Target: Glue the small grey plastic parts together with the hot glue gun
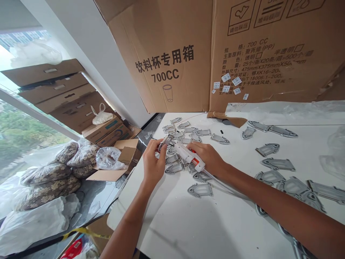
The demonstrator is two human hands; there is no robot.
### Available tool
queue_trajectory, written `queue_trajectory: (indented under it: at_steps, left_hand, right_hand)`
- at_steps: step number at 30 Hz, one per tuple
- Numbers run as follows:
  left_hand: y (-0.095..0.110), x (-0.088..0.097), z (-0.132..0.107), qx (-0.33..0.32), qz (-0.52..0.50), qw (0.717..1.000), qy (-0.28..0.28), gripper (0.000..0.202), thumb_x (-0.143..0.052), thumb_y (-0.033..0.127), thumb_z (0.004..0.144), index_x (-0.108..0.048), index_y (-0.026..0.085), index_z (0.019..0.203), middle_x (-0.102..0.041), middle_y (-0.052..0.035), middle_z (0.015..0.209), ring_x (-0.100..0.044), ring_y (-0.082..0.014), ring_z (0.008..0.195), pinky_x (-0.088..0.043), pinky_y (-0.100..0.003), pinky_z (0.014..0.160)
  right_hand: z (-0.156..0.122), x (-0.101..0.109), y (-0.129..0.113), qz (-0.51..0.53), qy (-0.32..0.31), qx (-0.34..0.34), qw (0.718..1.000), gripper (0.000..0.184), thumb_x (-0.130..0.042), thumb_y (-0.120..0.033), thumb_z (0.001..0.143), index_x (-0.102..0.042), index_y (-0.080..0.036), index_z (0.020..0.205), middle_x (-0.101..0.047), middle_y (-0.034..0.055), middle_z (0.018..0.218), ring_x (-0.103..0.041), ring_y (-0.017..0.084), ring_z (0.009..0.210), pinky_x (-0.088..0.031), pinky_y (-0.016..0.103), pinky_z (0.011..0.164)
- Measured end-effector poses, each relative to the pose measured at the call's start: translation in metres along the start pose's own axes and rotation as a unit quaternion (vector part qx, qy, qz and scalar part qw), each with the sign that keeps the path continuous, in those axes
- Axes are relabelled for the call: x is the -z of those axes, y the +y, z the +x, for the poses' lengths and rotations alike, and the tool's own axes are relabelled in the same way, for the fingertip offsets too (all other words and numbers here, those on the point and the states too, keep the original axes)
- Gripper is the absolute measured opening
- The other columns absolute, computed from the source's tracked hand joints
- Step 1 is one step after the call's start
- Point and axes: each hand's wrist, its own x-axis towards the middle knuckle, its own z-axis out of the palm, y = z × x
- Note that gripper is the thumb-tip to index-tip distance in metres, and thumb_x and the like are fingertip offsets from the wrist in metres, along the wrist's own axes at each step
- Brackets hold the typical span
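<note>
My left hand (pixel 154 160) pinches a small grey plastic frame (pixel 166 141) between thumb and fingers, tilted up above the table. From the right, my right hand (pixel 207 154) grips a white hot glue gun (pixel 184 153) with red parts. Its dark nozzle points at the frame; whether it touches cannot be seen. A pale cord (pixel 229 186) runs back from the tool under my right forearm. Below and around both hands lie several more pointed grey frames (pixel 201 190) with clear-looking middles, partly hidden by the hands.
More grey frames (pixel 279 164) are spread over the right of the white table (pixel 183 223). A large cardboard carton (pixel 172 43) stands at the back, with small stickers (pixel 225 88) on it. Left on the floor are an open box (pixel 104 175) and stuffed bags (pixel 51 180).
</note>
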Motion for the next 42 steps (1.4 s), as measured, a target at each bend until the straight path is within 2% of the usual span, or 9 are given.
queue_trajectory:
  at_steps: [4,8,11,15,19,26,31,37,42]
  left_hand:
    - [-0.005,-0.002,-0.001,0.042,-0.030,0.999,-0.008,0.020,-0.063,0.036,0.100,-0.072,0.022,0.110,-0.067,-0.0033,0.091,-0.058,-0.0183,0.082,-0.046,-0.031,0.077]
    - [-0.010,-0.004,-0.002,0.116,-0.110,0.987,-0.017,0.025,-0.068,0.041,0.096,-0.074,0.022,0.112,-0.070,-0.0042,0.094,-0.061,-0.0186,0.082,-0.048,-0.032,0.078]
    - [-0.010,-0.005,-0.001,0.178,-0.182,0.967,-0.017,0.028,-0.074,0.044,0.091,-0.076,0.022,0.110,-0.070,-0.0034,0.092,-0.060,-0.0171,0.078,-0.047,-0.030,0.074]
    - [-0.006,-0.004,0.002,0.265,-0.264,0.927,-0.009,0.030,-0.082,0.043,0.082,-0.078,0.021,0.101,-0.067,-0.0009,0.083,-0.055,-0.0135,0.070,-0.044,-0.026,0.067]
    - [-0.003,-0.004,0.002,0.319,-0.302,0.898,-0.015,0.030,-0.085,0.041,0.077,-0.077,0.019,0.096,-0.068,-0.0019,0.088,-0.056,-0.0137,0.076,-0.044,-0.024,0.068]
    - [-0.001,-0.007,0.001,0.349,-0.341,0.872,-0.044,0.030,-0.089,0.039,0.073,-0.076,0.019,0.092,-0.070,-0.0036,0.091,-0.058,-0.0145,0.078,-0.046,-0.024,0.067]
    - [-0.001,-0.007,0.002,0.343,-0.369,0.862,-0.062,0.029,-0.090,0.038,0.073,-0.076,0.019,0.090,-0.072,-0.0039,0.093,-0.059,-0.0134,0.075,-0.046,-0.025,0.065]
    - [0.001,-0.007,0.001,0.343,-0.405,0.846,-0.045,0.036,-0.093,0.032,0.071,-0.068,0.021,0.095,-0.070,0.0009,0.081,-0.061,-0.0130,0.073,-0.048,-0.025,0.069]
    - [0.001,-0.006,0.003,0.373,-0.393,0.840,-0.009,0.045,-0.095,0.033,0.066,-0.069,0.020,0.100,-0.069,0.0007,0.086,-0.064,-0.0138,0.080,-0.052,-0.027,0.077]
  right_hand:
    - [0.000,-0.002,0.003,-0.008,0.004,-0.003,1.000,0.021,-0.061,-0.014,0.085,-0.063,-0.022,0.106,-0.068,0.0048,0.099,-0.064,0.021,0.081,-0.041,0.029,0.071]
    - [-0.001,-0.005,0.006,-0.007,0.022,0.011,1.000,0.024,-0.062,-0.018,0.089,-0.063,-0.023,0.112,-0.071,0.0051,0.104,-0.066,0.022,0.086,-0.043,0.029,0.072]
    - [-0.002,-0.006,0.008,-0.001,0.046,0.023,0.999,0.026,-0.062,-0.020,0.090,-0.062,-0.023,0.116,-0.071,0.0061,0.108,-0.067,0.022,0.088,-0.043,0.029,0.072]
    - [-0.003,-0.005,0.008,0.021,0.098,0.029,0.995,0.022,-0.059,-0.017,0.091,-0.062,-0.023,0.111,-0.070,0.0055,0.102,-0.064,0.021,0.084,-0.043,0.029,0.072]
    - [-0.003,-0.004,0.008,0.044,0.135,0.020,0.990,0.023,-0.057,-0.017,0.089,-0.061,-0.023,0.110,-0.069,0.0036,0.099,-0.062,0.020,0.082,-0.043,0.029,0.073]
    - [-0.002,-0.003,0.008,0.052,0.130,-0.001,0.990,0.026,-0.053,-0.017,0.088,-0.059,-0.023,0.112,-0.068,0.0028,0.096,-0.061,0.019,0.081,-0.043,0.028,0.072]
    - [-0.002,-0.002,0.005,0.051,0.131,-0.003,0.990,0.027,-0.053,-0.017,0.085,-0.058,-0.023,0.111,-0.068,0.0029,0.096,-0.060,0.019,0.079,-0.043,0.028,0.071]
    - [-0.002,-0.002,0.006,0.049,0.129,0.004,0.990,0.028,-0.053,-0.014,0.084,-0.059,-0.022,0.111,-0.067,0.0023,0.094,-0.060,0.018,0.078,-0.042,0.027,0.071]
    - [-0.002,-0.003,0.005,0.043,0.121,0.011,0.992,0.028,-0.054,-0.015,0.086,-0.060,-0.022,0.112,-0.068,0.0029,0.095,-0.061,0.019,0.079,-0.041,0.027,0.072]
